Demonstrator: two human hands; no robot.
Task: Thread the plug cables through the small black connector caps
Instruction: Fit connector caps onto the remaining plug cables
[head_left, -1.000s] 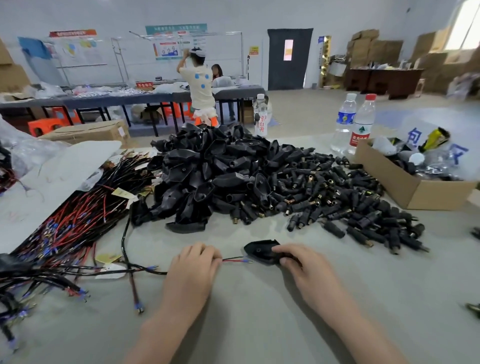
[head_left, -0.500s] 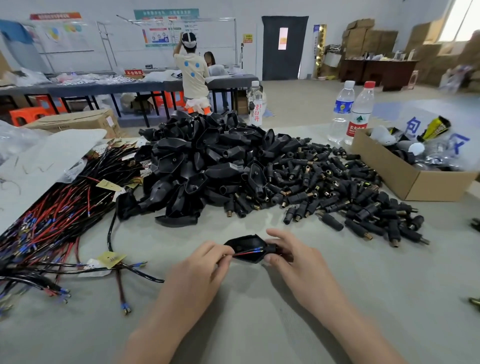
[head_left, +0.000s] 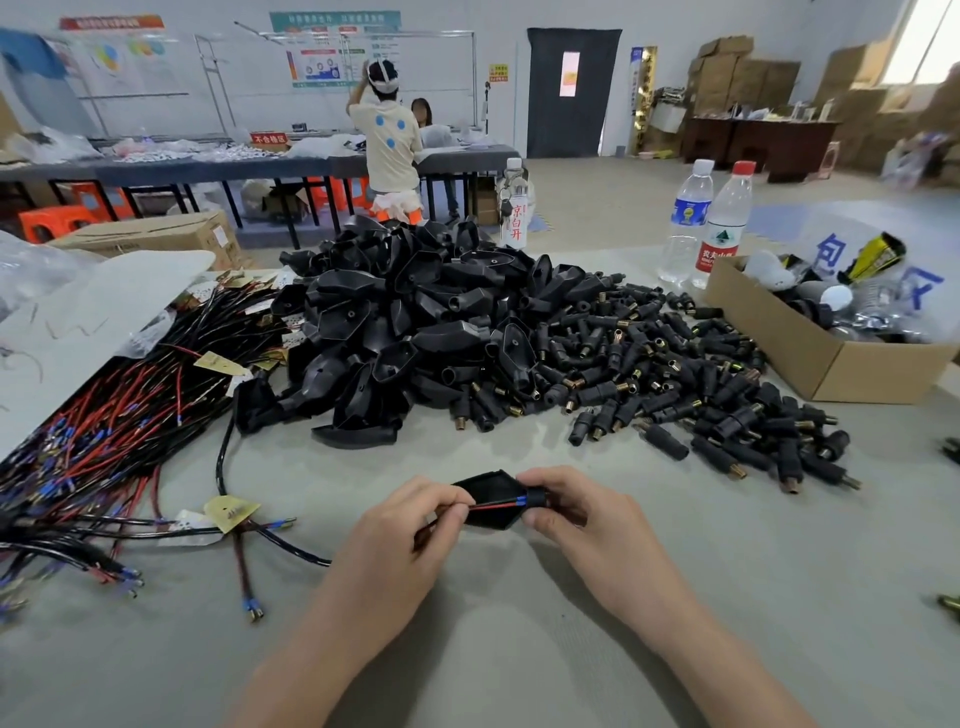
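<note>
My right hand (head_left: 582, 514) grips a black connector cap (head_left: 488, 491) by its narrow end, just above the grey table. My left hand (head_left: 405, 535) pinches a cable whose red and black wires (head_left: 493, 505) run across the cap's open side, their blue-sleeved tips at its narrow neck beside my right fingers. The cable's black sheath (head_left: 291, 545) trails left from under my left hand. A big heap of black caps (head_left: 405, 322) lies behind my hands. Small black connector barrels with brass tips (head_left: 675, 374) spread to the right of that heap.
A bundle of red and black cables (head_left: 104, 431) with yellow tags covers the table's left side. An open cardboard box (head_left: 810, 343) and two water bottles (head_left: 706, 223) stand at the right. A person stands at a far table (head_left: 156, 169).
The wire tips went from lying clear of the cap to running through its open side to the neck. My hands have come together and lifted slightly.
</note>
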